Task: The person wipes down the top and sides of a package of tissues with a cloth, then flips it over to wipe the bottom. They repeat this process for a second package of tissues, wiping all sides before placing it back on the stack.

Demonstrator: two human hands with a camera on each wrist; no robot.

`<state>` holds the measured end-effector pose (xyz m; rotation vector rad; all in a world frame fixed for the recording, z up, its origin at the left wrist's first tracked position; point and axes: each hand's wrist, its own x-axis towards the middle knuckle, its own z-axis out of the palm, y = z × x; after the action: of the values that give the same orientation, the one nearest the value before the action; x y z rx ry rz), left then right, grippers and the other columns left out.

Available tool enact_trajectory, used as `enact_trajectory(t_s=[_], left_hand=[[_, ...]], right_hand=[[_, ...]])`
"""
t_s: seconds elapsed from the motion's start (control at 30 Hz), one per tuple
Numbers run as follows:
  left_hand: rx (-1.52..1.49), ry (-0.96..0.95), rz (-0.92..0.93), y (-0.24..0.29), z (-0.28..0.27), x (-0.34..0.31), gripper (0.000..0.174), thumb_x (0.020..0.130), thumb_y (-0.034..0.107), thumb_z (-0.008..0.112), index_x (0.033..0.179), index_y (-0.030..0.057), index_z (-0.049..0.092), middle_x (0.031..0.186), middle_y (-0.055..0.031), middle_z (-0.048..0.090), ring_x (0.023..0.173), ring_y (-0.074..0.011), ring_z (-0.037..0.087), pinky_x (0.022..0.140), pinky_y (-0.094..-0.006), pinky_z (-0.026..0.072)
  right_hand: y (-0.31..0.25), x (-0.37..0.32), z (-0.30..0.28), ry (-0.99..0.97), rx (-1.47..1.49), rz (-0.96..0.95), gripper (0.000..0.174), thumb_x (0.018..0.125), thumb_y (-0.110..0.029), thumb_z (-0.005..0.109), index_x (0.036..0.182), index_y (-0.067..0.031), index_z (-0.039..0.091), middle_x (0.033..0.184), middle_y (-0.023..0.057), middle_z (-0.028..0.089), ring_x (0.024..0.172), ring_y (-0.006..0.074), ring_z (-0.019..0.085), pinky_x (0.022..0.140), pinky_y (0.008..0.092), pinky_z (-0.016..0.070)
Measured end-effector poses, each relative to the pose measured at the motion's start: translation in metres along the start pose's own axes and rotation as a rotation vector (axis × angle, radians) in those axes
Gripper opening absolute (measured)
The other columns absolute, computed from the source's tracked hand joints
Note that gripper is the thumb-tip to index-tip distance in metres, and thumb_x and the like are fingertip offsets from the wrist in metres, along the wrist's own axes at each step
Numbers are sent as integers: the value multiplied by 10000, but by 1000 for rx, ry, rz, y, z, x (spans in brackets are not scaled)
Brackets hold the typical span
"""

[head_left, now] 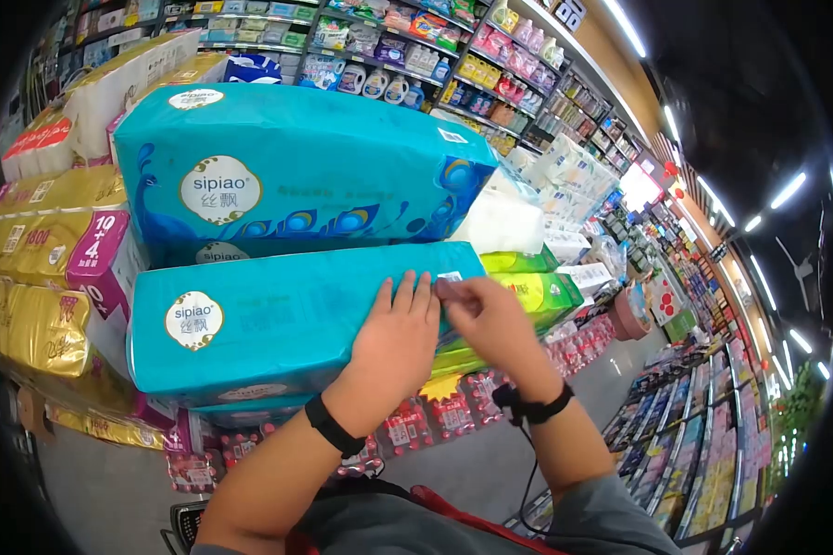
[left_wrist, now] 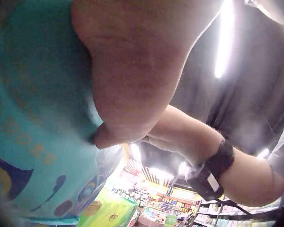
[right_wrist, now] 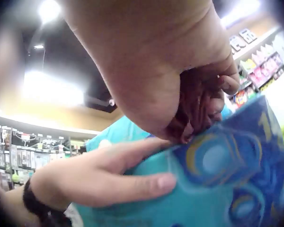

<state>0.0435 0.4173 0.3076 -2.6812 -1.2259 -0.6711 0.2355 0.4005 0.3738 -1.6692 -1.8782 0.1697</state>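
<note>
A teal "sipiao" pack (head_left: 278, 310) lies lengthwise in front of the person, with another large teal pack (head_left: 296, 166) behind it. The left hand (head_left: 400, 333) rests flat on top of the nearer pack toward its right end, fingers straight. Beside it, the right hand (head_left: 495, 319) has curled fingers at the pack's right end, by a white label. In the right wrist view, the right hand (right_wrist: 156, 71) pinches a small, dark reddish-brown thing (right_wrist: 199, 109) over the pack's blue-patterned end (right_wrist: 227, 165); what it is cannot be told. The left thumb (right_wrist: 151, 185) presses the pack's side.
Gold and purple paper packs (head_left: 51, 250) are stacked at the left. Green packs (head_left: 541, 291) and white packs lie to the right. Red-pink bottle packs (head_left: 407, 425) stand low in front. Stocked shelves (head_left: 379, 46) line the back; an aisle floor runs at the right.
</note>
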Motion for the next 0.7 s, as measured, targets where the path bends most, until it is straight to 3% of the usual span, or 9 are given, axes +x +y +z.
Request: enact_trajectory(t_s=[0.07, 0.17, 0.27, 0.3, 0.47, 0.53, 0.57, 0.67, 0.7], left_hand=[[35, -12, 27, 3, 1, -2, 739, 1128, 366, 700, 1720, -41, 526, 1817, -226, 512, 1704, -394, 457, 1398, -579, 363], [46, 4, 23, 1, 4, -2, 745, 1127, 371, 702, 1729, -29, 523, 1816, -224, 515, 1707, -392, 453, 1398, -579, 365], [48, 12, 23, 0, 4, 0, 740, 1128, 368, 698, 1725, -34, 526, 1812, -226, 519, 1704, -391, 458, 1397, -577, 369], [49, 21, 27, -1, 7, 0, 741, 1127, 367, 700, 1723, -37, 527, 1810, -227, 522, 1702, -392, 461, 1396, -577, 371], [-126, 66, 19, -6, -4, -1, 807, 1084, 417, 748, 1701, -60, 540, 1788, -263, 534, 1685, -419, 482, 1386, -590, 386], [-404, 139, -4, -15, -16, -4, 849, 1061, 456, 772, 1688, -69, 546, 1774, -283, 541, 1673, -436, 494, 1384, -599, 386], [-304, 136, -37, -19, -26, -9, 865, 1055, 477, 778, 1682, -73, 549, 1770, -294, 541, 1670, -446, 495, 1385, -603, 383], [-99, 99, -118, -30, -45, -28, 905, 1044, 532, 787, 1668, -81, 554, 1761, -319, 539, 1669, -468, 492, 1389, -612, 374], [-90, 84, -145, -34, -44, -33, 912, 1045, 543, 785, 1667, -83, 554, 1763, -322, 536, 1673, -470, 486, 1391, -612, 370]], right_hand=[[47, 1, 9, 161, -79, -22, 207, 1023, -189, 803, 1171, -57, 863, 1045, 180, 859, 908, 339, 843, 845, 453, 669], [79, 15, -1, 181, -238, 113, 222, 1008, -205, 816, 1187, -82, 860, 1055, 176, 841, 900, 365, 830, 828, 478, 663], [22, -14, 8, 147, -174, -8, 205, 1017, -222, 809, 1152, -77, 864, 1049, 193, 838, 918, 392, 828, 838, 488, 662], [13, -18, 7, 143, -324, -76, 212, 1030, -212, 787, 1161, -72, 878, 1041, 190, 855, 950, 379, 842, 863, 485, 667], [69, 4, -21, 166, -79, 155, 268, 1041, -177, 776, 1243, -36, 882, 1151, 175, 894, 1034, 304, 877, 930, 428, 679], [47, -3, -33, 224, -32, 178, 259, 1045, -164, 785, 1242, -23, 877, 1157, 170, 897, 1035, 296, 881, 933, 409, 678], [37, -6, -26, 252, 139, 158, 252, 1048, -156, 805, 1252, -24, 874, 1172, 167, 900, 1051, 274, 884, 935, 379, 675], [-16, -18, 5, 206, 257, 27, 244, 1038, -153, 804, 1251, -54, 869, 1134, 160, 883, 1004, 301, 872, 894, 420, 681], [-27, -22, 19, 174, 135, -30, 237, 1037, -158, 796, 1246, -72, 868, 1114, 156, 869, 983, 316, 861, 875, 439, 679]])
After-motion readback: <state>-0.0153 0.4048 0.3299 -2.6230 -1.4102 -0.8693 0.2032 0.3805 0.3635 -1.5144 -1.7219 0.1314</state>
